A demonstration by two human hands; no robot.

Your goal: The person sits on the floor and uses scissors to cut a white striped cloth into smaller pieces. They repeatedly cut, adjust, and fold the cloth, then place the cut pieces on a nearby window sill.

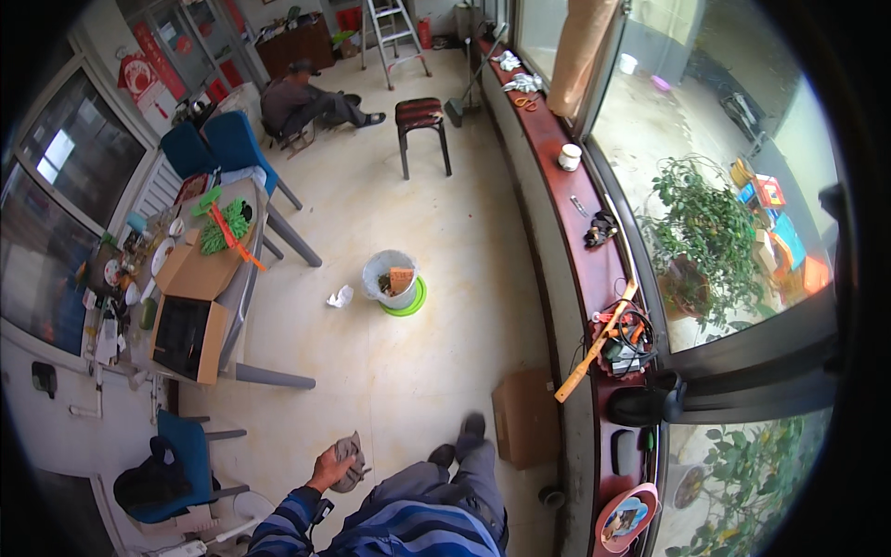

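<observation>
My left hand [327,470] grips a crumpled grey-brown cloth [350,462], held out over the floor left of my legs. My right hand is out of view. On the floor before me stands a waste bin [391,278] with a bag liner, a bright green base and some rubbish in it, including an orange-brown piece. A crumpled white paper or tissue [340,296] lies beside it.
At left, a table [240,327] bears an open cardboard box [205,278] and a green duster [226,230]. A windowsill [550,157] runs along the right, with a cardboard box [527,418] below. Farther off are a stool [419,115], a stepladder [391,35] and a seated person [299,104].
</observation>
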